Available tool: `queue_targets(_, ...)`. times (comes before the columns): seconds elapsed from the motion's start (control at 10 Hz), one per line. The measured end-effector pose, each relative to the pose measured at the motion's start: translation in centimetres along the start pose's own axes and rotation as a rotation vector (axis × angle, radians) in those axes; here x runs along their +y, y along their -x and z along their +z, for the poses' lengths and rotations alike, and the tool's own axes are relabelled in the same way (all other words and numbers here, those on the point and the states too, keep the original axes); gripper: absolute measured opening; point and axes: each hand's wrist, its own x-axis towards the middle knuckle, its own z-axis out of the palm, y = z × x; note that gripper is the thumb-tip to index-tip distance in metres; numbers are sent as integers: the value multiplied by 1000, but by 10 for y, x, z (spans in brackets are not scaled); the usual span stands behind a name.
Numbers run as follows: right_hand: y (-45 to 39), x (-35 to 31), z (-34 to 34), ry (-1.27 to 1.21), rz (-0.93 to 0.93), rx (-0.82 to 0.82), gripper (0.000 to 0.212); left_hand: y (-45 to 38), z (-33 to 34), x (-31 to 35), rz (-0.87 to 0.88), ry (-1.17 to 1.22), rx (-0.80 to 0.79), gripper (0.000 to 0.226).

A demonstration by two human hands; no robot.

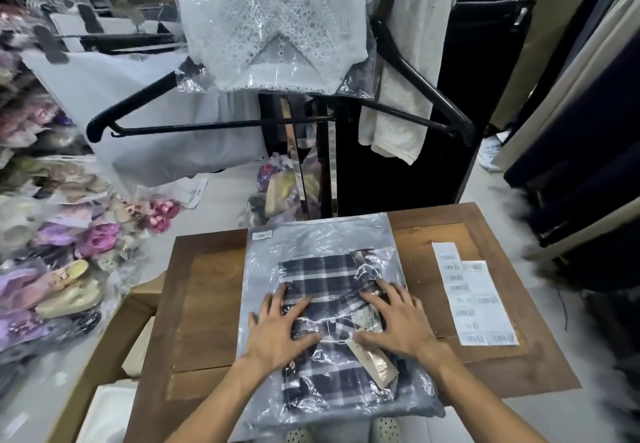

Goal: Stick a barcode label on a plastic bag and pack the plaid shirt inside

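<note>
— Where's the plaid shirt (325, 279)?
— Inside the plastic bag (311, 238) on the bench (201, 304), under both hands.
— And the hands?
— Left hand (280, 331) and right hand (398, 321) lie flat, fingers spread; the barcode label (262, 235) sits beyond them.

I see a brown wooden surface (207, 304) carrying a clear plastic bag (322, 238) with the plaid shirt (329, 279) inside, a barcode label (262, 235) at the bag's far left corner. Right of the bag lie two white label sheets (476, 300), overlapping.
</note>
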Motion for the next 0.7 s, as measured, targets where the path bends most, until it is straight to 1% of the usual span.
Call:
queue_targets(0.2, 2, -9, -2, -4, 35, -2, 99, 0, -1, -8, 22, 29, 9, 90)
queue_targets(0.3, 5, -13, -7, 2, 37, -30, 101, 2, -3, -3, 11, 19, 3, 90)
queue_targets(0.4, 0, -17, -17, 26, 51, -98, 101, 0, -12, 2, -2, 17, -47, 91)
queue_targets(0.5, -13, -17, -39, 7, 58, -207, 101, -13, -32, 1, -23, 23, -162, 89)
queue_targets(0.6, -40, -28, -71, -52, 129, -406, 98, -29, -73, 14, -33, 65, -348, 78)
queue_targets(0.7, -55, -36, -81, -167, 207, -392, 101, -35, -100, 24, -24, 62, -434, 71)
